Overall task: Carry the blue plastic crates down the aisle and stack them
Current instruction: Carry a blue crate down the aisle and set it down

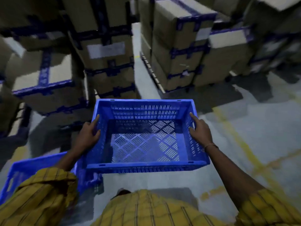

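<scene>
Both hands, left (88,136) and right (201,130), grip blue crate (145,165) side walls; mouth up, long axis left-right.

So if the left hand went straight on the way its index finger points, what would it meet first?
The left hand points along the held crate wall toward the stacked cardboard boxes ahead; probably those first, though depth is unclear.

The bright blue plastic crate (146,136) has a slotted, criss-cross bottom. The brown cardboard boxes (177,46) wear dark blue tape. The sleeves (40,193) are yellow with thin dark lines. The grey floor (244,128) has yellow lines.
</scene>
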A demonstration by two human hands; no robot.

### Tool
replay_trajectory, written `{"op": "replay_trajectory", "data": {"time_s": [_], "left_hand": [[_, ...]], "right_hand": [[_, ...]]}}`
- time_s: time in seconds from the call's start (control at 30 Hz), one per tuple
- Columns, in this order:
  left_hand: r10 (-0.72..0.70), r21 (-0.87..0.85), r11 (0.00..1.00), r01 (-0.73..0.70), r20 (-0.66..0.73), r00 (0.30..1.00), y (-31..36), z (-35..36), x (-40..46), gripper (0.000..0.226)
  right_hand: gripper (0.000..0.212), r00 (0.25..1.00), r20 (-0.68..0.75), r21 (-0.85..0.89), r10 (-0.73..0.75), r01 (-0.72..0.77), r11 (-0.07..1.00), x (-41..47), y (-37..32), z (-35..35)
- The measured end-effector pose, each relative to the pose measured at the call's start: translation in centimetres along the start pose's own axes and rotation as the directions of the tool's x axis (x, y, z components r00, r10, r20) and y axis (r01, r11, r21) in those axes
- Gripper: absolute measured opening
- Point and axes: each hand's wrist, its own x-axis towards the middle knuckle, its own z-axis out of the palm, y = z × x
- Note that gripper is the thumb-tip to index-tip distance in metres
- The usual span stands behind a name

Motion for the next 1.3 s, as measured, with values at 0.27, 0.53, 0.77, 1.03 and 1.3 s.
{"op": "replay_trajectory", "data": {"time_s": [0.27, 0.53, 0.77, 1.03, 1.3], "left_hand": [[0.288, -0.059, 0.958, -0.282, 0.222, 0.931, 12.6, 9.3, 15.1, 0.080], [0.516, -0.141, 0.852, -0.504, 0.381, 0.767, 26.0, 19.9, 30.6, 0.075], [0.664, -0.245, 0.731, -0.637, 0.474, 0.578, 38.0, 27.0, 40.0, 0.079], [0.752, -0.291, 0.605, -0.741, 0.514, 0.412, 53.2, 37.2, 45.3, 0.076], [0.800, -0.328, 0.541, -0.774, 0.486, 0.353, 70.4, 48.0, 47.5, 0.077]], "right_hand": [[0.067, 0.928, -0.185, 0.051, 0.324, -0.321, 0.946, -1.7, 11.6, -6.0], [0.071, 0.756, -0.326, 0.132, 0.568, -0.559, 0.819, -0.4, 18.4, -9.6], [0.070, 0.545, -0.432, 0.234, 0.718, -0.701, 0.673, 1.1, 21.8, -11.8], [0.073, 0.358, -0.487, 0.316, 0.797, -0.778, 0.543, 3.0, 31.0, -15.0], [0.072, 0.273, -0.519, 0.362, 0.810, -0.788, 0.498, 6.9, 45.4, -23.5]]}}
